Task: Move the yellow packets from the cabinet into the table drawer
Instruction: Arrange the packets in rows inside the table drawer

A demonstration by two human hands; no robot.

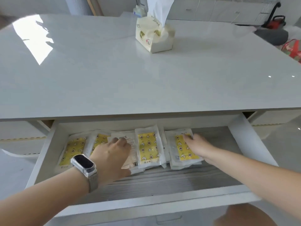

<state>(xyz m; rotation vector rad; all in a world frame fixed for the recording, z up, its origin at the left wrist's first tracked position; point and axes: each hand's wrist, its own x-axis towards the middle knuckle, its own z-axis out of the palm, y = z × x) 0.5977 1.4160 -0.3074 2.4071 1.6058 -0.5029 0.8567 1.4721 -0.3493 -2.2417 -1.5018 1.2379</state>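
Fingers of the left hand curled down onto the face-down packet in the middle of the row, tips pressing its white printed back near the top edge, nothing visibly pinched. Fingers of the right hand lying nearly straight and together, flat on the rightmost packet, thumb out of sight beneath the palm. Both hands reaching deep into the open table drawer, probably to square the stacks against the back wall and stop them sliding. Yellow packets already inside: a row across the rear half, leftmost packet and second packet overlapping at the left, upright centre packet between the two hands, each in a clear wrapper with a yellow patterned panel showing. More wrappers apparently stacked underneath; exact count impossible to tell. Front half of the drawer floor bare grey woodgrain. Cabinet not in view, so any packets left there unknown. Smartwatch on the left wrist. White glossy surface above the drawer carrying only a tissue pack toward its far side. Judging by the tidy row, placing nearly done and arranging under way.
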